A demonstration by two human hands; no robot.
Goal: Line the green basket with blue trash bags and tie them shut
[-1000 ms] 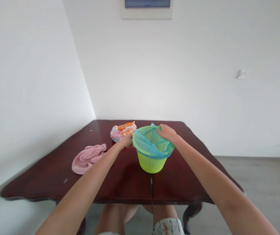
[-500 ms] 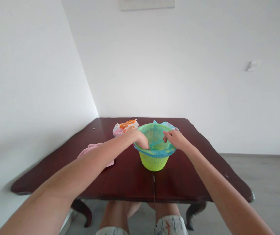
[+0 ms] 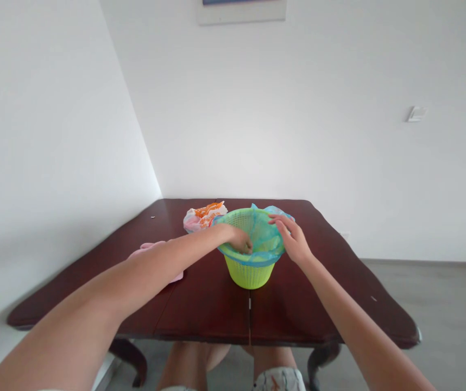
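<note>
Fingers [image 3: 249, 247] inside apparently upright basket [image 3: 249, 276]

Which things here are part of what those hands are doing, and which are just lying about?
In use:
- green basket
- blue plastic bag lining it
- left hand, inside the basket
- right hand, at the rim

Apparently just lying about:
- pink cloth, partly hidden by the left arm
- white-and-orange bag beyond it

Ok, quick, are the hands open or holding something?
Left hand: fingers curled inside the basket; whether it grips the blue bag cannot be told.
Right hand: open, at the basket's rim.
</note>
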